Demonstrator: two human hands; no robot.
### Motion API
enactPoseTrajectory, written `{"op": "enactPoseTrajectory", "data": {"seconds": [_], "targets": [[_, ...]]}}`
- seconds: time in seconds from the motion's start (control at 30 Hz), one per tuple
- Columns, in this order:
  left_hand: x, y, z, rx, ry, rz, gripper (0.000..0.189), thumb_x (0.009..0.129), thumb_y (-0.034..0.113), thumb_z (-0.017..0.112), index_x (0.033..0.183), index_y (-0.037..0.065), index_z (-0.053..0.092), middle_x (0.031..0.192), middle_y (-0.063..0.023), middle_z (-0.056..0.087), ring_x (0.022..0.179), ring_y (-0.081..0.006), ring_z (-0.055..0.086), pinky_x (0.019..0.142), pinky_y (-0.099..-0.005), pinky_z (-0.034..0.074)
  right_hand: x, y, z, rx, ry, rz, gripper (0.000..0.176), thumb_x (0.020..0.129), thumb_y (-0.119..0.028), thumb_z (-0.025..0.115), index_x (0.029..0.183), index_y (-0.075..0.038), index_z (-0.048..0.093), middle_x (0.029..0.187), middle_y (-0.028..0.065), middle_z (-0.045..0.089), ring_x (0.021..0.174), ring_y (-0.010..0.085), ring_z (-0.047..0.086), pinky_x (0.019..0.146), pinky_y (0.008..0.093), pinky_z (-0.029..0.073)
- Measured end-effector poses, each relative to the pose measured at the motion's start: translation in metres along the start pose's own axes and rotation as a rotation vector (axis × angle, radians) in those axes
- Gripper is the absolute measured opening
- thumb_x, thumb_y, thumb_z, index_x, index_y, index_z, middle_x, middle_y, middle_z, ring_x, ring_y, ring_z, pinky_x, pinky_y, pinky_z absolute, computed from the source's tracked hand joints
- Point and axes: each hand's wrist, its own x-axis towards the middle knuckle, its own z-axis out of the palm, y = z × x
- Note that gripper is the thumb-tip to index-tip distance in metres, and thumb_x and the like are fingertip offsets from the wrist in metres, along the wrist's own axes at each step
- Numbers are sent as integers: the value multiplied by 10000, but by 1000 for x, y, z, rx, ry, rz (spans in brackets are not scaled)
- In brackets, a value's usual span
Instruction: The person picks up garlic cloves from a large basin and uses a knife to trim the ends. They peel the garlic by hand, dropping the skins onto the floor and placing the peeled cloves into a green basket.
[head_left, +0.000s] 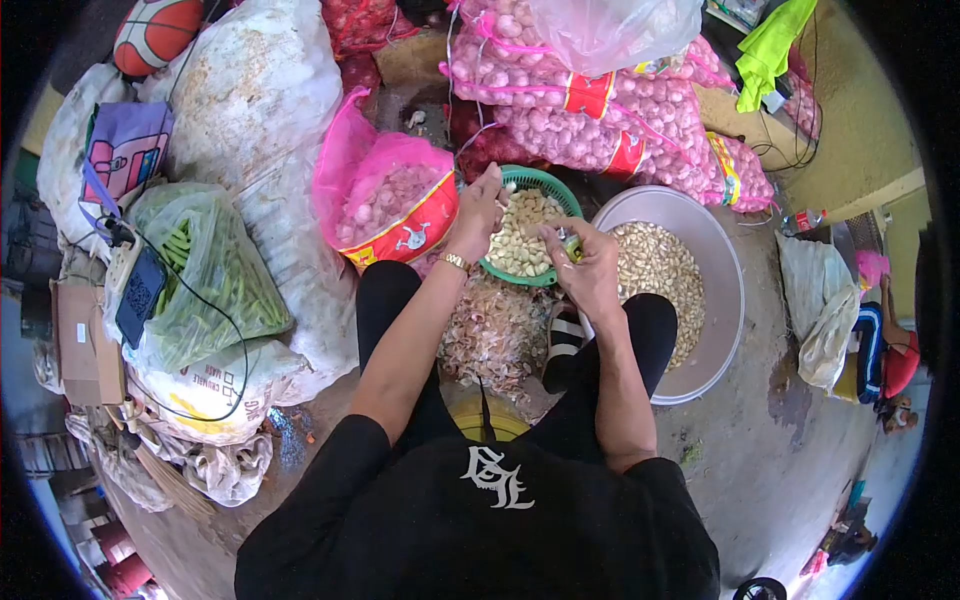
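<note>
A green basket [548, 183] of peeled garlic cloves [525, 230] stands between my knees. My left hand [480, 212], with a gold bracelet at the wrist, is at the basket's left rim, its fingers curled together; whatever they hold is hidden. At the right rim my right hand [585, 262] is closed around a small silver and yellow-green object [571, 247], too small to name. Garlic skins [490, 335] lie in a heap below the basket. On my right a wide pale basin [728, 300] contains many garlic cloves [655, 270].
An open pink mesh sack of garlic [390, 195] stands at the left front. Full garlic sacks [600, 110] are stacked behind the basket. Large white sacks [250, 110] and a plastic bag of green pods [215, 270] fill the left. At far right another person [900, 345] is partly visible.
</note>
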Motion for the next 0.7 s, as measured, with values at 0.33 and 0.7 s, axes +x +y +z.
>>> {"op": "enactPoseTrajectory", "data": {"seconds": [0.33,0.7], "targets": [[-30,20,-20,-556,-310,-148,160,933,158,579,1074,98,533,843,3,524,562,-45,434,410,-169,291,-6,-9,1,-82,-400,-46,219,776,-64,751,979,-40,672,803,132,655,711,193,632,652,317,488],[-88,58,-57,-370,-292,93,255,975,153,587,1199,32,567,871,-3,569,528,-13,423,407,-151,319,-2,-18,31,-35,-430,-7,247,935,-200,605,1029,25,571,824,231,629,779,352,636,721,410,490]]}}
